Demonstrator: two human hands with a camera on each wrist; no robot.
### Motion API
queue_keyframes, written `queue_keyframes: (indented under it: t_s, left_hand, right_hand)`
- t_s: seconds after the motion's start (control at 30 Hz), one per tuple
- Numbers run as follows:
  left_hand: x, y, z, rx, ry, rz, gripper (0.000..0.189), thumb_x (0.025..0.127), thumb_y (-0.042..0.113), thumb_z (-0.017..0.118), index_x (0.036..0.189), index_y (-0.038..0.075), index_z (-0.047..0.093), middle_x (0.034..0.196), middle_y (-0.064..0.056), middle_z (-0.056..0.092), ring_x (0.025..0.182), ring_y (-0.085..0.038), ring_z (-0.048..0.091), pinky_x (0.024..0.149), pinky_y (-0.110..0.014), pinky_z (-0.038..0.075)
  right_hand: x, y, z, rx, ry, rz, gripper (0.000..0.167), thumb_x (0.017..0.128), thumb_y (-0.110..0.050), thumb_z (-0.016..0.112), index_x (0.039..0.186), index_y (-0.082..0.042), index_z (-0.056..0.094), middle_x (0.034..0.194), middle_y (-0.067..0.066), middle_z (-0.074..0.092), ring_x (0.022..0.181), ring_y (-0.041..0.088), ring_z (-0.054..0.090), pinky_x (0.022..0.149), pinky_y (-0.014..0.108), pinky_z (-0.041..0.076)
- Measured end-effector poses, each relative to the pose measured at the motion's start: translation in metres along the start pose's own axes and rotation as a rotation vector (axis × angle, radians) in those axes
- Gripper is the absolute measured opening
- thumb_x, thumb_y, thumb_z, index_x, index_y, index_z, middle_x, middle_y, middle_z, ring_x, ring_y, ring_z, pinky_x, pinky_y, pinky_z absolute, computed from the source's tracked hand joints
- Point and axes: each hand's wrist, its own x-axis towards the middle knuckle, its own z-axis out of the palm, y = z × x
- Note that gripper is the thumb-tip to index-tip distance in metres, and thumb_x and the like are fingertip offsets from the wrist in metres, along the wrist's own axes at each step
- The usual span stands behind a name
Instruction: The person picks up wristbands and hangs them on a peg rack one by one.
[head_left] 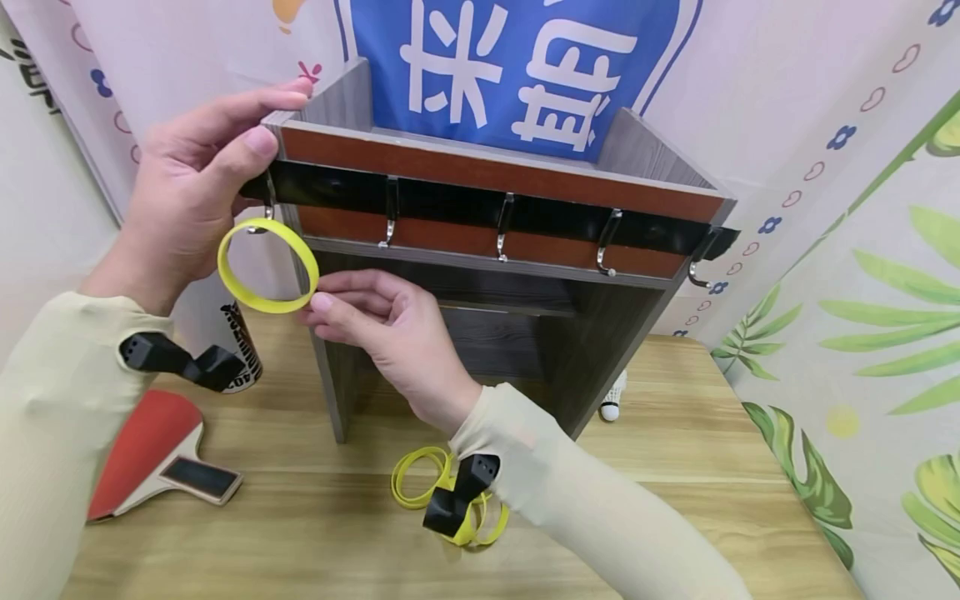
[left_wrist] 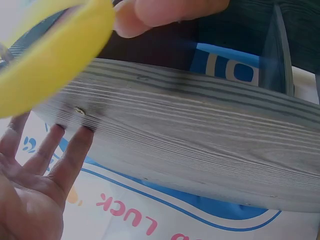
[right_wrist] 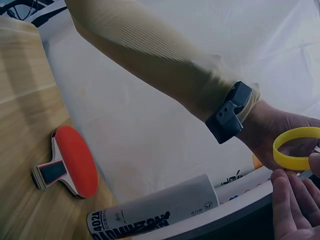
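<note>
A yellow ring (head_left: 310, 265), flat-banded like a wristband, is at the leftmost hook (head_left: 269, 196) of the black hook rail (head_left: 450, 200). My right hand (head_left: 397, 333) pinches its lower right edge between thumb and fingers. The hook's tip shows within the ring's outline; whether the ring hangs on it I cannot tell. My left hand (head_left: 187, 183) holds the upper left corner of the grey wooden shelf (head_left: 330, 100), thumb at the front edge. In the left wrist view, its fingers (left_wrist: 75, 155) touch the shelf's side panel (left_wrist: 190, 120). The ring (left_wrist: 65, 60) is blurred there.
Several more yellow rings (head_left: 408, 500) lie on the wooden table (head_left: 300, 533), partly behind my right wrist. A red table tennis paddle (head_left: 153, 433) lies at the left, near a white badminton tube (right_wrist: 160, 207). A shuttlecock (head_left: 612, 398) sits by the shelf's right side.
</note>
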Motion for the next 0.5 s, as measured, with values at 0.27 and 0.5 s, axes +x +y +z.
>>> queue_keyframes:
  t_s: [0.27, 0.5]
  left_hand:
    - [-0.002, 0.001, -0.002, -0.058, 0.002, -0.009, 0.034, 0.098, 0.003, 0.064, 0.131, -0.006, 0.069, 0.145, -0.012, 0.067, 0.151, -0.023, 0.047, 0.097, -0.017, 0.058]
    - [-0.001, 0.000, -0.002, -0.041, 0.006, -0.008, 0.035, 0.098, 0.001, 0.062, 0.132, -0.006, 0.068, 0.142, -0.012, 0.069, 0.147, -0.024, 0.051, 0.097, -0.016, 0.058]
  right_hand:
    - [-0.009, 0.009, -0.018, -0.084, -0.039, 0.033, 0.030, 0.102, -0.006, 0.064, 0.130, 0.006, 0.063, 0.128, 0.030, 0.071, 0.110, 0.025, 0.078, 0.100, 0.034, 0.062]
    - [-0.023, 0.019, -0.047, -0.220, -0.061, 0.144, 0.027, 0.103, -0.011, 0.065, 0.127, 0.002, 0.066, 0.124, 0.025, 0.074, 0.109, 0.024, 0.078, 0.098, 0.035, 0.063]
